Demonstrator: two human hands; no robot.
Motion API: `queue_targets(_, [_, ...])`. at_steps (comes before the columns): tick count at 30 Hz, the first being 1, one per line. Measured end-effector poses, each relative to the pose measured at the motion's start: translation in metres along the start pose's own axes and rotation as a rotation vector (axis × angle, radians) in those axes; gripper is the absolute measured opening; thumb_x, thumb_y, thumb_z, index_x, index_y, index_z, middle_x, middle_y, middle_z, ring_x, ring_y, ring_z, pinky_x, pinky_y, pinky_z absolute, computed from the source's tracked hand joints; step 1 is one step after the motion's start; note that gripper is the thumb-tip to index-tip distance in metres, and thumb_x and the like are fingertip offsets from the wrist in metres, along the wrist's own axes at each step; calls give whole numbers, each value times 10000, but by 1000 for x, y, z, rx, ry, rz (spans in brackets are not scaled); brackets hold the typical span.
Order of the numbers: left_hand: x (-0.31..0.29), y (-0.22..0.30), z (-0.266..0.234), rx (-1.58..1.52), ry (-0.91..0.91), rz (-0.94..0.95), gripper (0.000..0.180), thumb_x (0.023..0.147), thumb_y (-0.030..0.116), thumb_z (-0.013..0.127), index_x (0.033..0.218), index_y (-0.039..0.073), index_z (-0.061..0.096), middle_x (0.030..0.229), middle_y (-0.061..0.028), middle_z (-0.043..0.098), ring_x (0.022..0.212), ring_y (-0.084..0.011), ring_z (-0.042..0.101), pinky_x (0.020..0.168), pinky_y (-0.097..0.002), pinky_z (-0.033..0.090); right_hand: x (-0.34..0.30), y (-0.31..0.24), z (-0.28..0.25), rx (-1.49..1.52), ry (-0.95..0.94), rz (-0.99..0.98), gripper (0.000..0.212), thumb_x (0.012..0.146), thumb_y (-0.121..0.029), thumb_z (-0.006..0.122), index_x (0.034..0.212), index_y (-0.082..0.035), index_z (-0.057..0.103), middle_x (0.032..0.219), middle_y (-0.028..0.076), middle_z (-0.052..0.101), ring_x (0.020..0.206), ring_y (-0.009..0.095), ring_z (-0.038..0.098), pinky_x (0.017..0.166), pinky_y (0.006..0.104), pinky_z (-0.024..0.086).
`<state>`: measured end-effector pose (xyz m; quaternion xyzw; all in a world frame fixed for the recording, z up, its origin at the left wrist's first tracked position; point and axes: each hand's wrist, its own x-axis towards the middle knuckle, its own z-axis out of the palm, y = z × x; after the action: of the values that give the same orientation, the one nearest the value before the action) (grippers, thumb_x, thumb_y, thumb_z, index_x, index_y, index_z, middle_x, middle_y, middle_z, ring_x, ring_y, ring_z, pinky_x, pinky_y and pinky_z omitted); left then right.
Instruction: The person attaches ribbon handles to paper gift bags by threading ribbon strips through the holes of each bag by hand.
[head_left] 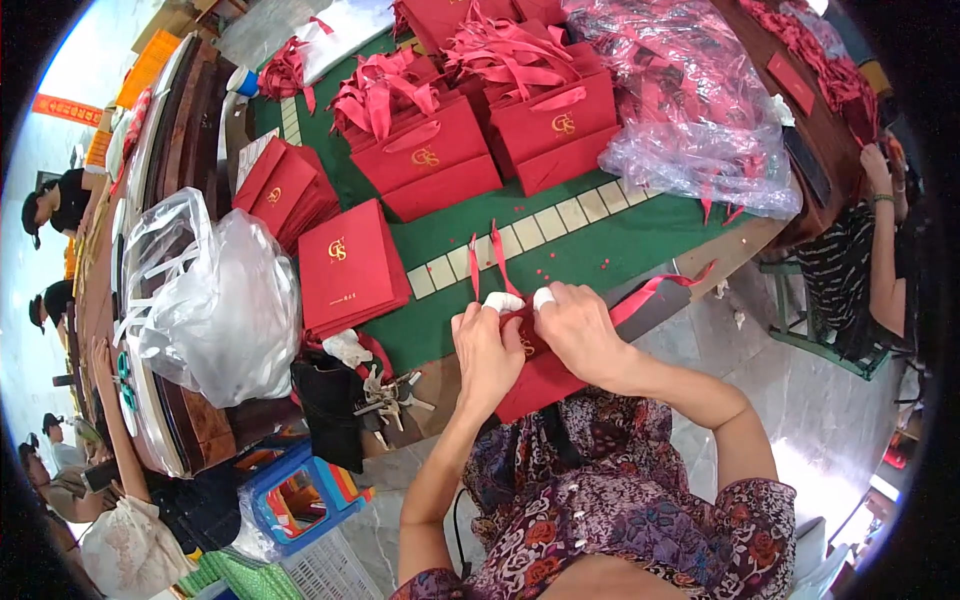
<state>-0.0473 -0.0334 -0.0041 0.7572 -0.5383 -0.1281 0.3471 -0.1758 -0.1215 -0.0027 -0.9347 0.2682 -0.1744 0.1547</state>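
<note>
At the near edge of the green table, a red paper gift bag (540,386) with gold lettering is between my hands, partly covered by them. My left hand (488,352) is closed at the bag's upper edge, with a white wrap on a fingertip. My right hand (582,336) pinches the same edge close beside it, also with a white-wrapped finger. Red ribbon ends (498,258) stick up beyond my left fingers. Another red ribbon (655,292) trails rightward from beside my right hand. Whatever lies exactly between my fingertips is hidden.
Flat red bags (350,262) lie stacked at left, near a white plastic bag (225,310) and keys (388,400). Ribboned bags (425,165) stand farther back. Clear plastic wrapping (700,150) covers red things at back right. Another person's arm (884,240) shows at right.
</note>
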Motion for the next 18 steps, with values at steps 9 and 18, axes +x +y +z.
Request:
queue_targets(9, [-2,-2,-2,-56,-3,-73,163,841,36,662,1003,49,666,898,-137,655,875,-340,590,803,-414,413,-2,9,0,327,-9,152,151,797,-114,690,838,16,625,813,200,615,778,401,642,686,478,525])
queue_targets(18, [3,2,-9,3,-48,-60,207,807,152,760,983,66,693,922,-109,692,885,-291,610,823,-380,417,1,13,-4,234,90,16,148,860,-147,680,953,-32,681,843,156,615,833,343,644,769,435,514])
